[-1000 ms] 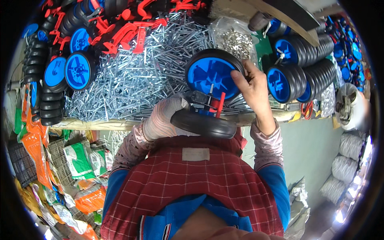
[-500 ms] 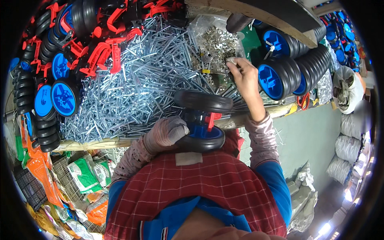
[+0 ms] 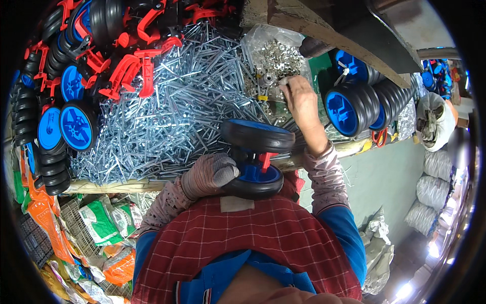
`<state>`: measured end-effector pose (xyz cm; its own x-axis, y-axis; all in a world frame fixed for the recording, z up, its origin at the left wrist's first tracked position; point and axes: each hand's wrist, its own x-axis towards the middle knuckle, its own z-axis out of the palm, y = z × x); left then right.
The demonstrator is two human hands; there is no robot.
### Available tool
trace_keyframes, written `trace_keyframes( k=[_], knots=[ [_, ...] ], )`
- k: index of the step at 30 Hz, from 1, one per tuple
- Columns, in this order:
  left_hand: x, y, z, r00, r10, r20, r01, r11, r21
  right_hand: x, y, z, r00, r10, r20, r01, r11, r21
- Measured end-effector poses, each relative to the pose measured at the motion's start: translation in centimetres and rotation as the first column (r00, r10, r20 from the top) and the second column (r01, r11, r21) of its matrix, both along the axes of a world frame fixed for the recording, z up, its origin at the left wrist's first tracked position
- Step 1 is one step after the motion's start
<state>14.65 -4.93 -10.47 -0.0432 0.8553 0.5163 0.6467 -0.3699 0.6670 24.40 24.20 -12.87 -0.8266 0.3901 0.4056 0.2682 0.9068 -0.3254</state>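
Note:
My left hand [image 3: 210, 177], in a grey knitted glove, grips a twin-wheel caster [image 3: 257, 188] at the bench's front edge, against my apron. Two black-tyred wheels with blue hubs stand one beyond the other, joined by a dark middle part and a red lever [image 3: 267, 161]. My bare right hand [image 3: 302, 101] is over the right part of the bench, thumb and fingertips drawn together beside a plastic bag of small metal nuts [image 3: 278, 58]. Whatever is between those fingertips is too small to make out. A small metal cylindrical piece [image 3: 265, 79] lies just left of the fingertips.
A big heap of long metal bolts [image 3: 167, 111] covers the middle of the bench. Blue-hubbed wheels [image 3: 78, 125] and red levers [image 3: 146, 73] pile up at left. More wheels [image 3: 349, 109] stand in rows at right, under a wooden-edged overhang [image 3: 339, 38]. Sacks [image 3: 435, 121] stand farther right.
My right hand has shifted slightly left and down beside the nuts. The far wheel of the caster now shows its blue face. My left hand keeps its grip; the whole view has shifted a little.

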Motion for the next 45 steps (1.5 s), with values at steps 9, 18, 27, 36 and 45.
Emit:
trace_keyframes(
  k=[9,18,27,36,45],
  knots=[
    [-0.1,0.0,-0.2,1.0,-0.006,-0.017,0.006,1.0,-0.003,-0.6,-0.2,0.1,0.988,0.06,-0.14,-0.09,0.97,-0.225],
    [0.1,0.0,-0.1,1.0,0.007,-0.021,-0.007,1.0,-0.007,-1.6,-0.3,0.4,0.953,-0.213,-0.218,-0.118,0.402,-0.908],
    [0.1,0.0,-0.6,0.999,-0.045,-0.008,0.044,0.997,-0.063,-1.7,-0.8,0.6,0.945,-0.193,-0.266,-0.127,0.532,-0.837],
    [-3.4,9.1,7.2,0.638,0.257,0.726,-0.057,0.956,-0.289,2.4,-1.6,-0.3,0.957,-0.046,-0.286,-0.164,0.728,-0.666],
    [-8.0,15.5,7.1,0.533,0.439,0.723,0.001,0.854,-0.52,-2.0,-0.3,-3.8,0.865,-0.392,-0.312,-0.211,0.28,-0.936]
  ],
)
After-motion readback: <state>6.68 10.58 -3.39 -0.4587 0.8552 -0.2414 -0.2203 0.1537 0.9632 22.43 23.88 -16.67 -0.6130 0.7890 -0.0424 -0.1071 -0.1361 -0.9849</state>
